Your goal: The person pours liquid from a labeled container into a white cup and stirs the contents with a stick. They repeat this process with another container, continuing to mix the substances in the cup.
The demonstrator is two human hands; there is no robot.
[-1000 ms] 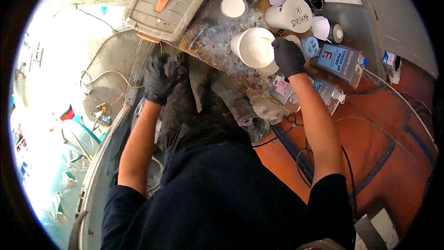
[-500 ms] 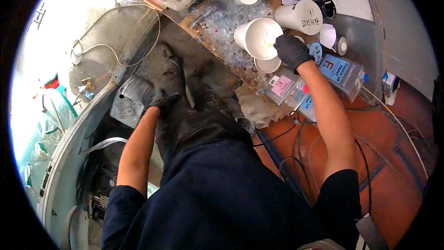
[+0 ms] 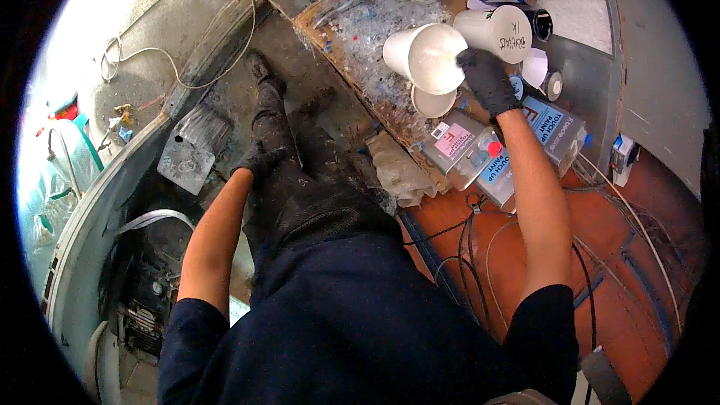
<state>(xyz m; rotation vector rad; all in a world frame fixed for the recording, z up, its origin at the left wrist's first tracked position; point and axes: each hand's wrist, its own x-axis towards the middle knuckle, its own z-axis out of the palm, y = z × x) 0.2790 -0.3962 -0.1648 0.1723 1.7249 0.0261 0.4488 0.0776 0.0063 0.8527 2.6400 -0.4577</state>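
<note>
While the black-gloved right hand (image 3: pixel 487 79) pinches its rim, the white foam cup (image 3: pixel 424 56) lies tilted, stretching leftward from that grip; the left hand (image 3: pixel 259 165) rests far off.

head-worn fisheye, looking steeply down, close

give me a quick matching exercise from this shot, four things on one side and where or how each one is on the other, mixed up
Things:
1. white foam cup
2. right hand
3. left hand
4. metal can with red cap

States:
A. lying flat on the bench, just below the cups
B. black-gloved, resting low on the dark trouser leg
C. tilted on its side, open mouth facing the camera
D. black-gloved, gripping a cup's rim

Pairs: 1-C, 2-D, 3-B, 4-A
</note>
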